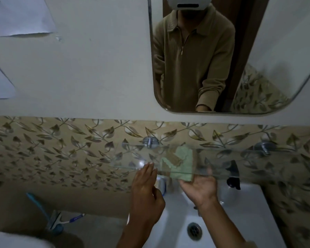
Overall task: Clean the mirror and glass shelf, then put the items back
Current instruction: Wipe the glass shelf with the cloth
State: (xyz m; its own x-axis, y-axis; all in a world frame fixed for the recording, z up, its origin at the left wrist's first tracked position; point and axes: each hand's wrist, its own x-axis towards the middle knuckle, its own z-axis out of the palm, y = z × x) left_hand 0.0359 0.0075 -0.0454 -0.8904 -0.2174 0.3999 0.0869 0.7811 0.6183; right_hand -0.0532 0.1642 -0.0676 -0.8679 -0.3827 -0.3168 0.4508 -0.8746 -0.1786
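Observation:
The glass shelf juts from the leaf-patterned tiles on two chrome brackets, below the mirror. My left hand touches the shelf's front edge with straight fingertips. My right hand lies palm up under the glass, its fingers blurred behind the pane. It presses a green cloth against the shelf's underside, and a corner of the cloth hangs below the front edge. No items stand on the shelf.
A white sink with a metal drain lies below my hands. A black tap shows through the glass at right. A toothbrush and a blue-handled tool lie at lower left. Paper sheets hang on the wall.

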